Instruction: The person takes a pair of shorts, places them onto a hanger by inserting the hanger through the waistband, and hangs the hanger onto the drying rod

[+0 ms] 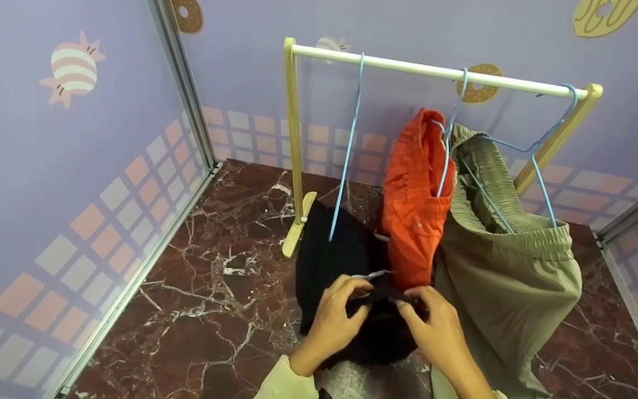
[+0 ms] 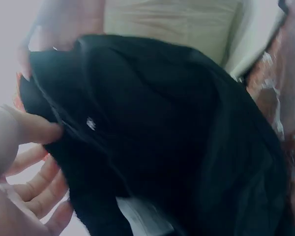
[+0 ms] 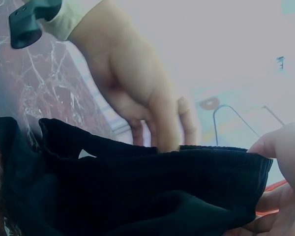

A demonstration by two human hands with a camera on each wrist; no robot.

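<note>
Black elastic-waisted pants are held low in front of the rack, with a white label at the waistband. My left hand pinches the waistband between thumb and fingers. Opposite it, my right hand grips another part of the same waistband; in the right wrist view the right hand is partly cut off by the frame edge. A light blue hanger hangs on the rack, its lower end in front of black fabric; whether they are joined, I cannot tell.
A wooden rack with a white rail stands at the back on a dark red marbled surface. Orange pants and khaki pants hang from blue hangers to the right. Patterned walls enclose the space.
</note>
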